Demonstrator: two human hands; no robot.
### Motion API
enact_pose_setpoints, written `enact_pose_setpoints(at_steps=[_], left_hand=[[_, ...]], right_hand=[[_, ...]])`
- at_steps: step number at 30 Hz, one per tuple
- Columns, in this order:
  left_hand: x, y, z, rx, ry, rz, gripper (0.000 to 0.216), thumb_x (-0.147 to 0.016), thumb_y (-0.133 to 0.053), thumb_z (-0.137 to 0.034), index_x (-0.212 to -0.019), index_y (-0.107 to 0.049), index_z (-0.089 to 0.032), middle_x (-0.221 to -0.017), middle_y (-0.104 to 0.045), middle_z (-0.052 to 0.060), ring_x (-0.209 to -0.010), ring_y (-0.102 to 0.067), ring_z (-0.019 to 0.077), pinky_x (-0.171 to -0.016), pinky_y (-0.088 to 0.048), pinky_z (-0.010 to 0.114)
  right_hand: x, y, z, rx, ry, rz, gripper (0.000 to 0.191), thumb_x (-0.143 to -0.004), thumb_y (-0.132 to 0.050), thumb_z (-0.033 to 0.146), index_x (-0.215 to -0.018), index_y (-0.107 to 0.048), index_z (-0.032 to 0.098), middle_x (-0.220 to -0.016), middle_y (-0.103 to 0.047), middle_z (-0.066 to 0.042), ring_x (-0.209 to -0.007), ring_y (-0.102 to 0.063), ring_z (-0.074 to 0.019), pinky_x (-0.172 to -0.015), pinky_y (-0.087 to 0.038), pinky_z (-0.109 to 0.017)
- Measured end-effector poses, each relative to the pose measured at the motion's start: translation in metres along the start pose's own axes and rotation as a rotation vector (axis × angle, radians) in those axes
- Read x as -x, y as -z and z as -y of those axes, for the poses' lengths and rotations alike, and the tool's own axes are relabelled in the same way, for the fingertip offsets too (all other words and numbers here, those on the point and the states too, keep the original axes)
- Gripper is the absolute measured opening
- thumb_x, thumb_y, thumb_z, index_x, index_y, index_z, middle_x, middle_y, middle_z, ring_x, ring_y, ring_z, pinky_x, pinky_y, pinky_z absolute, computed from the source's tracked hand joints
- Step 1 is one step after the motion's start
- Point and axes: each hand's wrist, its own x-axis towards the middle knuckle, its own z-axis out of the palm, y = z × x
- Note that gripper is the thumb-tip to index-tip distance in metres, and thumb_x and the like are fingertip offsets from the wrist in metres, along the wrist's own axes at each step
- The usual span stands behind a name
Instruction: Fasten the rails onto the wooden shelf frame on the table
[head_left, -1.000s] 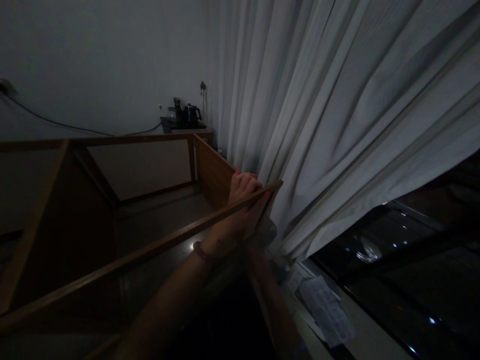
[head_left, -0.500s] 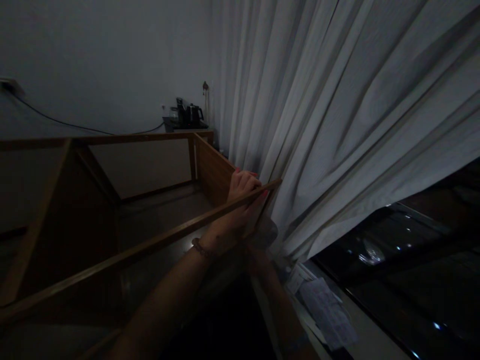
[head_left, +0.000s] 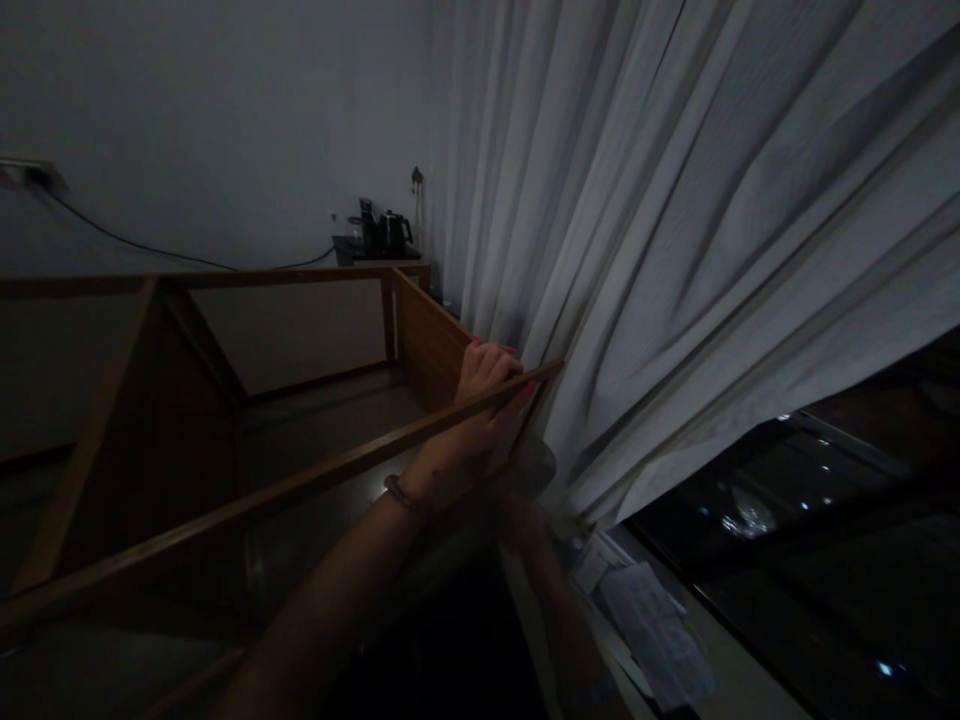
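Observation:
A brown wooden shelf unit [head_left: 330,470] with open compartments fills the left and middle of the view. My left hand [head_left: 487,375], with a beaded bracelet on the wrist, is closed over the top edge of its right end panel [head_left: 427,325]. The fingers lie across the edge near the corner, and the thumb shows behind the front rail. Lower down, outside that corner, my right hand [head_left: 521,525] is dark and blurred. Its fingers cannot be made out. A greyish rounded thing [head_left: 538,465], too dim to name, lies just above it by the panel.
A long white curtain [head_left: 600,250] hangs close along the right side. Papers [head_left: 656,630] lie on a pale sill under it, beside a dark window [head_left: 810,540]. Behind the unit stand a black kettle [head_left: 394,232] and a cable [head_left: 150,245] along the wall.
The view has shifted slightly, so the wall and the unit sit a little further right. My left hand keeps its place on the panel; the right hand has moved slightly, still low by the corner.

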Motion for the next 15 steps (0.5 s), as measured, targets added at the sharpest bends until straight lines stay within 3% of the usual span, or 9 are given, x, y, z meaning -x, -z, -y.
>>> enact_pose_setpoints(at_steps=[15], left_hand=[[-0.001, 0.0, 0.0, 0.0, -0.014, -0.01, 0.022, -0.098, -0.041, -0.041, -0.094, -0.051, -0.022, -0.099, -0.062, 0.005, -0.11, -0.053, 0.0233, -0.112, -0.027, 0.049]], right_hand=[[-0.005, -0.007, -0.012, 0.044, -0.034, 0.098, 0.034, -0.095, -0.06, 0.039, -0.121, -0.06, 0.018, -0.12, -0.063, -0.007, -0.101, -0.064, -0.0203, -0.085, -0.057, -0.04]])
